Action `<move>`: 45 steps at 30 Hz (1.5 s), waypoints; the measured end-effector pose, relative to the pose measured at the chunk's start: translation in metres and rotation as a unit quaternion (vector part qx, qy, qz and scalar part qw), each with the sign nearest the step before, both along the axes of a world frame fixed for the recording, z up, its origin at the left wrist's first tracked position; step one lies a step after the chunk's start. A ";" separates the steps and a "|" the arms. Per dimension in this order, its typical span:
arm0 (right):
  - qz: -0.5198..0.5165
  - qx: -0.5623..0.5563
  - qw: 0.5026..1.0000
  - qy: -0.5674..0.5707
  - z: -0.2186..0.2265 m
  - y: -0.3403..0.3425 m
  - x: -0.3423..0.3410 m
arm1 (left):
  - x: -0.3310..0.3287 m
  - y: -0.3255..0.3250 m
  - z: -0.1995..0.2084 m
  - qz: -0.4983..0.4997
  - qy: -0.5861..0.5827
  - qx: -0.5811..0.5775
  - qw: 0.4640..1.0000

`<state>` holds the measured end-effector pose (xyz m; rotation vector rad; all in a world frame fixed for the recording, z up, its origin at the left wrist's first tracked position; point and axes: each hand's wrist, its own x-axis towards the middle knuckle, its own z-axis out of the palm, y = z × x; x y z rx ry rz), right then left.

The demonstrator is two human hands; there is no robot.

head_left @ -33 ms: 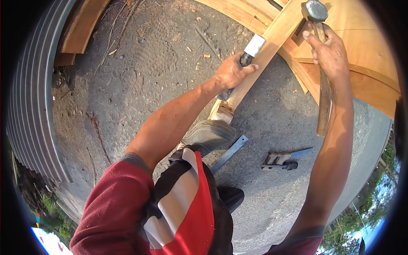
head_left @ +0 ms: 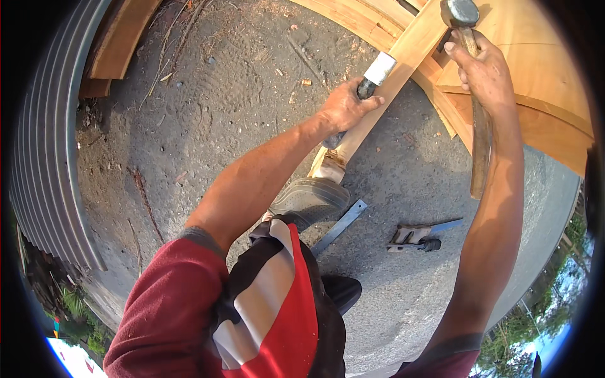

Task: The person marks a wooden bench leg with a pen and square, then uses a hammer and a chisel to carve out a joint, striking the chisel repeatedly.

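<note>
My left hand [head_left: 343, 108] is closed around a chisel [head_left: 380, 68] with a dark handle and a pale band at its upper end. The chisel's lower end slants down to a wooden beam [head_left: 409, 55], beside a rough notch [head_left: 335, 157] near the beam's close end. The contact of its edge with the wood is hard to make out. Raised to the right, my right hand [head_left: 490, 74] grips the wooden handle of a hammer [head_left: 461, 12]. The hammer's metal head is up, apart from the chisel. My shoe [head_left: 312, 196] rests against the beam's close end.
A flat metal ruler [head_left: 340, 228] lies by my shoe. Right of it is a small tool [head_left: 413, 237] with a metal blade. Wide boards [head_left: 535, 50] lie at the far right. Corrugated sheet metal [head_left: 47, 157] and reddish planks [head_left: 123, 41] stand at left. Twigs litter the ground.
My right hand and the hammer have shifted slightly up and to the left. The left hand and chisel have hardly moved.
</note>
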<state>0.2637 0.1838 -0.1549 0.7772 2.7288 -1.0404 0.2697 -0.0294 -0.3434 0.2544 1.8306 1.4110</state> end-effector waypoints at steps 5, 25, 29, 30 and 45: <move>0.327 0.229 0.909 -0.121 -0.059 0.015 -0.001 | 0.004 0.011 0.008 -0.009 -0.020 0.013 1.000; 0.091 0.103 0.987 -0.085 0.003 -0.027 -0.027 | 0.016 0.010 0.019 -0.028 0.003 -0.052 0.998; 0.341 0.245 0.886 -0.198 -0.047 -0.014 -0.035 | 0.014 0.006 -0.017 0.062 0.000 0.056 0.996; 0.322 0.216 0.899 -0.203 -0.035 -0.013 -0.045 | 0.013 0.000 -0.019 0.060 0.022 0.019 0.998; 0.091 0.172 0.980 -0.034 -0.009 0.013 -0.033 | 0.019 0.008 0.012 0.052 0.008 -0.008 0.999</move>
